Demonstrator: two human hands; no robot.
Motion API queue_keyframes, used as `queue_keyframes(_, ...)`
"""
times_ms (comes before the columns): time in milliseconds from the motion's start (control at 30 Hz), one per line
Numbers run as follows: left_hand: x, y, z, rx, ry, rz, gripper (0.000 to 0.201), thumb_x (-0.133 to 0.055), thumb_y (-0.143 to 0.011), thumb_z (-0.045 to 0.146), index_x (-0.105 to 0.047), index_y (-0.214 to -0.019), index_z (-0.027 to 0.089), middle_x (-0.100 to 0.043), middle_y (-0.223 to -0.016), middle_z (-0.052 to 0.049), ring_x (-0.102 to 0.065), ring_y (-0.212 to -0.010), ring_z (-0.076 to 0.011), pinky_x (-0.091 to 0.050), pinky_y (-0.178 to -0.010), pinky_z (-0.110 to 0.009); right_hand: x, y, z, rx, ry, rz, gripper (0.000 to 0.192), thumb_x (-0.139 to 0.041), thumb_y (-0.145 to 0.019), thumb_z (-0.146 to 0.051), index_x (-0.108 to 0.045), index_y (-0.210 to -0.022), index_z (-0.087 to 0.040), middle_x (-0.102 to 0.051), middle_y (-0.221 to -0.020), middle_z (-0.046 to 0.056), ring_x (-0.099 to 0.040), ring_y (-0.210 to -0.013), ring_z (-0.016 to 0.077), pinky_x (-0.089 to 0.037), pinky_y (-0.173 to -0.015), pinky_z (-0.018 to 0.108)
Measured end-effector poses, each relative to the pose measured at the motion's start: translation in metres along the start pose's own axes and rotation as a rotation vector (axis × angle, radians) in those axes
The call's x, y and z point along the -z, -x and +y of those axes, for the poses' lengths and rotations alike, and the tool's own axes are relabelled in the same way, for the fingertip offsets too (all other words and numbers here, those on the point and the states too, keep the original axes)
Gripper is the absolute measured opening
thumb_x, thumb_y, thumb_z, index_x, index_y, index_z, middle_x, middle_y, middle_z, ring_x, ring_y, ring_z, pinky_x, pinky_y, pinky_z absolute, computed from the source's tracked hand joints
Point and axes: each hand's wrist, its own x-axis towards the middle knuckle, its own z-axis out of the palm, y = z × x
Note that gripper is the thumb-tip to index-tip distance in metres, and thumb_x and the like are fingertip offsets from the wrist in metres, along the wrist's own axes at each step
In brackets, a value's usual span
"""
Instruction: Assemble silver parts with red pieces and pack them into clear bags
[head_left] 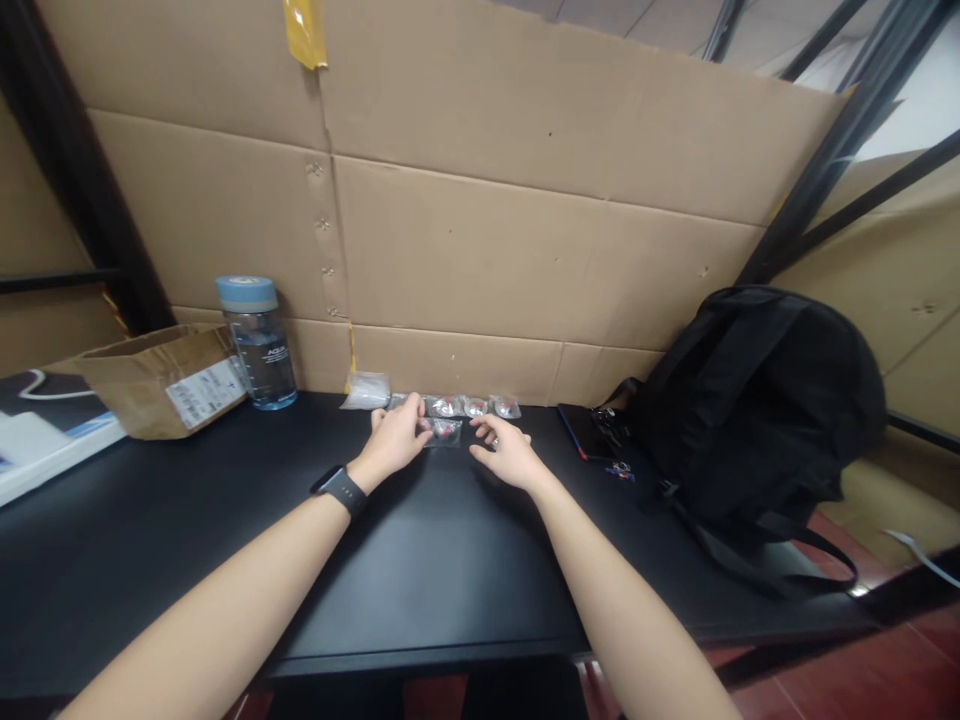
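Note:
Both my arms reach out over a black table (pixel 420 560). My left hand (pixel 397 437), with a black watch on its wrist, touches the left end of a small clear packet (pixel 445 431) with red parts inside; whether it grips the packet I cannot tell. My right hand (pixel 508 450) lies just right of that packet, fingers spread, holding nothing. Behind the hands, a row of similar small packets (pixel 472 406) lies along the cardboard wall. A clear plastic bag (pixel 367 390) with white contents sits at the row's left end.
A blue-lidded water bottle (pixel 257 343) and an open cardboard box (pixel 161 380) stand at the back left. A black backpack (pixel 757 410) fills the right side, with a dark flat device (pixel 581 432) beside it. A cardboard wall (pixel 480 230) closes the back.

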Motion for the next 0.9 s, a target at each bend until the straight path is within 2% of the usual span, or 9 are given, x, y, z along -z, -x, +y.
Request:
queue_keyframes(67,-0.002,-0.007,-0.01,0.003,-0.082,0.018,0.005,-0.056,-0.09,0.025,-0.055,-0.093,0.022,-0.074,-0.093,-0.003,-0.067,-0.098,-0.0268,-0.033,-0.093,-0.042,0.001,0.0,0.0,-0.007,-0.002,0.018,0.037,-0.074,-0.078,-0.026,-0.065,-0.113,-0.028,-0.071,-0.108,0.001,-0.065,-0.089,0.0187,-0.037,-0.086,0.037)
queue_keyframes(100,-0.003,-0.011,-0.015,0.011,-0.104,0.02,0.005,-0.052,-0.091,0.024,-0.057,-0.09,0.022,-0.074,-0.095,-0.004,-0.065,-0.099,-0.0268,-0.033,-0.094,-0.043,0.002,0.0,0.0,-0.008,-0.004,0.021,0.036,-0.074,-0.078,-0.026,-0.066,-0.112,-0.028,-0.07,-0.108,0.001,-0.064,-0.089,0.019,-0.036,-0.087,0.037)
queue_keyframes(233,-0.009,-0.018,-0.033,0.054,-0.133,0.025,0.022,-0.049,-0.093,0.023,-0.068,-0.101,0.025,-0.072,-0.116,-0.008,-0.059,-0.114,-0.0287,-0.033,-0.097,-0.046,0.004,0.0,0.002,0.011,0.0,0.011,0.029,-0.072,-0.08,-0.027,-0.067,-0.108,-0.029,-0.069,-0.111,0.001,-0.063,-0.095,0.0208,-0.035,-0.088,0.039)
queue_keyframes(367,-0.012,-0.017,-0.04,0.08,-0.199,0.026,0.033,-0.047,-0.095,0.03,-0.072,-0.117,0.032,-0.061,-0.14,-0.007,-0.049,-0.126,-0.0334,-0.035,-0.098,-0.049,0.01,-0.001,0.007,0.0,0.068,-0.016,0.029,-0.071,-0.081,-0.028,-0.066,-0.11,-0.031,-0.065,-0.119,0.003,-0.057,-0.115,0.0262,-0.033,-0.092,0.043)
queue_keyframes(533,-0.009,-0.016,-0.04,0.071,-0.232,0.032,0.036,-0.049,-0.092,0.027,-0.069,-0.12,0.03,-0.061,-0.138,-0.007,-0.05,-0.126,-0.032,-0.038,-0.099,-0.048,0.023,-0.002,0.021,-0.091,0.227,-0.053,0.04,-0.072,-0.08,-0.034,-0.063,-0.119,-0.033,-0.058,-0.131,0.006,-0.048,-0.126,0.0327,-0.033,-0.096,0.052)
queue_keyframes(600,-0.005,-0.015,-0.041,0.037,-0.221,-0.002,0.034,-0.049,-0.091,0.027,-0.069,-0.119,0.028,-0.064,-0.133,-0.007,-0.054,-0.122,-0.0317,-0.039,-0.099,-0.048,0.028,-0.002,0.027,-0.117,0.261,-0.092,0.045,-0.075,-0.077,-0.034,-0.062,-0.12,-0.032,-0.058,-0.132,0.006,-0.049,-0.124,0.0334,-0.034,-0.095,0.052)
queue_keyframes(700,0.0,-0.012,-0.043,-0.019,-0.19,-0.068,0.037,-0.046,-0.094,0.03,-0.066,-0.125,0.031,-0.064,-0.136,-0.007,-0.055,-0.124,-0.0327,-0.038,-0.102,-0.051,0.032,-0.003,0.033,-0.114,0.251,-0.141,0.04,-0.076,-0.076,-0.029,-0.065,-0.115,-0.03,-0.065,-0.123,0.005,-0.057,-0.114,0.0293,-0.038,-0.092,0.045)
queue_keyframes(833,0.001,-0.003,-0.037,-0.131,-0.118,-0.201,0.047,-0.041,-0.099,0.048,-0.052,-0.144,0.041,-0.046,-0.156,-0.003,-0.039,-0.142,-0.0353,-0.032,-0.109,-0.057,0.029,-0.004,0.036,-0.098,0.232,-0.113,0.039,-0.076,-0.077,-0.029,-0.066,-0.115,-0.029,-0.069,-0.119,0.004,-0.061,-0.11,0.0271,-0.039,-0.088,0.04)
queue_keyframes(900,0.001,0.0,-0.03,-0.143,-0.112,-0.273,0.049,-0.04,-0.098,0.052,-0.05,-0.145,0.04,-0.042,-0.159,-0.002,-0.034,-0.145,-0.0364,-0.029,-0.111,-0.061,0.026,-0.004,0.036,-0.099,0.235,-0.094,0.041,-0.075,-0.078,-0.032,-0.065,-0.118,-0.03,-0.069,-0.12,0.004,-0.06,-0.113,0.0286,-0.038,-0.089,0.042)
